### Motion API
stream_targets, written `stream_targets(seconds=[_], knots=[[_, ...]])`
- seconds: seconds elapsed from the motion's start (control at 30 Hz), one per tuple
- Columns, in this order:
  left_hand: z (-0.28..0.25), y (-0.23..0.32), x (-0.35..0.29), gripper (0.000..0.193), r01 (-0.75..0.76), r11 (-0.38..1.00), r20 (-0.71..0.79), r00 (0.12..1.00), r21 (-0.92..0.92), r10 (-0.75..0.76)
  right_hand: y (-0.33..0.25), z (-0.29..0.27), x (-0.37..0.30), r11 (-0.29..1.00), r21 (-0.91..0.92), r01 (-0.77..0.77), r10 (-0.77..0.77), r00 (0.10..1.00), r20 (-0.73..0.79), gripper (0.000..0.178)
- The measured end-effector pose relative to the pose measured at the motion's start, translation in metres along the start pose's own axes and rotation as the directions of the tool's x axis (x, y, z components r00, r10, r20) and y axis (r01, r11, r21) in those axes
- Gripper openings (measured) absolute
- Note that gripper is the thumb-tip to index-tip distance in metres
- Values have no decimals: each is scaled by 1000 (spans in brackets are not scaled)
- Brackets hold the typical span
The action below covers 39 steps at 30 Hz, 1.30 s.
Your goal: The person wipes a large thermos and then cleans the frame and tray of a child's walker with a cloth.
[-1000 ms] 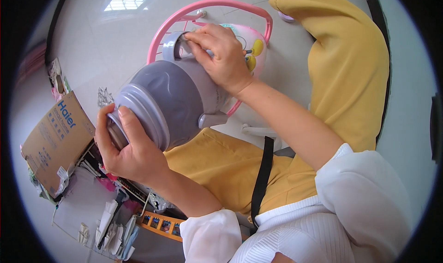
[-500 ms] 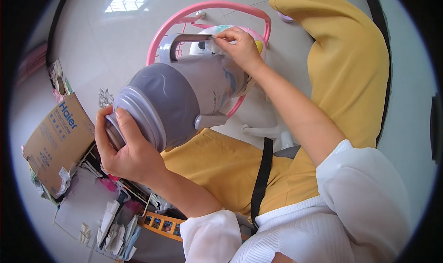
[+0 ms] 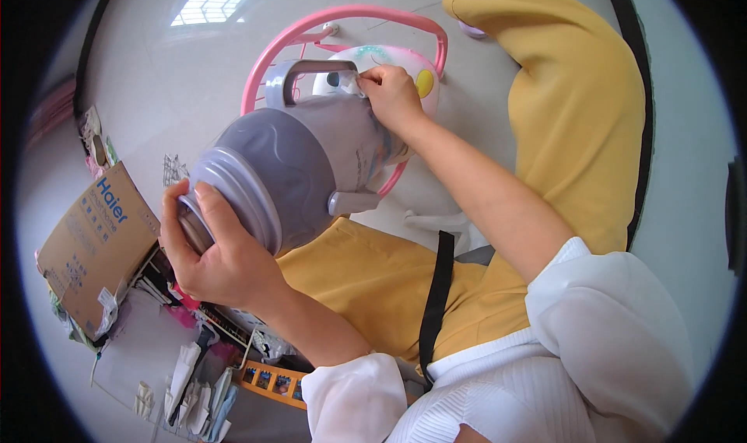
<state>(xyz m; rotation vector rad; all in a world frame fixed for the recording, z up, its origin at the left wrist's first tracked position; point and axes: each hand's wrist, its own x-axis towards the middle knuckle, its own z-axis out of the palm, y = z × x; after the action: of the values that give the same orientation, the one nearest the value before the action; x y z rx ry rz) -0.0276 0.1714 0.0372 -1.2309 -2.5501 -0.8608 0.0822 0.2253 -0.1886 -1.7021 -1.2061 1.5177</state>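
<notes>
A large grey-purple thermos jug (image 3: 268, 175) lies tilted across my lap, its ringed neck toward the lower left. My left hand (image 3: 226, 268) is closed round the rim of the neck, thumb on top and fingers at the mouth. Below the body juts its short grey spout (image 3: 354, 202). At the upper side is the looped handle (image 3: 289, 77). By the handle's far end my right hand (image 3: 393, 97) pinches a small, whitish, crumpled wipe (image 3: 350, 83) against the jug. The base of the jug is partly hidden behind my right hand and forearm.
Beyond the jug stands a pink-framed child's seat (image 3: 342, 11) with a cartoon face cushion (image 3: 389, 54). At the left are a cardboard box (image 3: 97, 245) and a cluttered rack with white bags (image 3: 183, 373). An orange strip (image 3: 272, 382) lies near my left sleeve. My yellow trousers (image 3: 576, 132) fill the right.
My right hand and the wipe have shifted slightly left and down along the jug by the handle. My left hand keeps its hold on the neck. The view has shifted slightly.
</notes>
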Motion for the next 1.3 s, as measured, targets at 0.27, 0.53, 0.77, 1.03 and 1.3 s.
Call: stream_targets(seconds=[0.27,0.53,0.77,1.03,1.3], knots=[[-2,2,-6,18,4,1000,26,1000,1,-4,-5,-2,5,927,49,-371,359,920,159,26],[-9,2,-21,18,56,998,15,998,-24,-55,0,6,-15,986,-160,51,-67,993,-94,22],[-9,1,-27,17,-56,998,10,998,-3,56,17,-29,16,937,187,-295,173,858,484,20],[-11,-3,-29,18,-20,999,10,1000,-33,20,43,-57,1,511,691,-512,-11,799,601,25],[-13,-10,-23,17,12,998,4,1000,-63,-11,30,-74,16,591,634,-499,111,829,548,37]])
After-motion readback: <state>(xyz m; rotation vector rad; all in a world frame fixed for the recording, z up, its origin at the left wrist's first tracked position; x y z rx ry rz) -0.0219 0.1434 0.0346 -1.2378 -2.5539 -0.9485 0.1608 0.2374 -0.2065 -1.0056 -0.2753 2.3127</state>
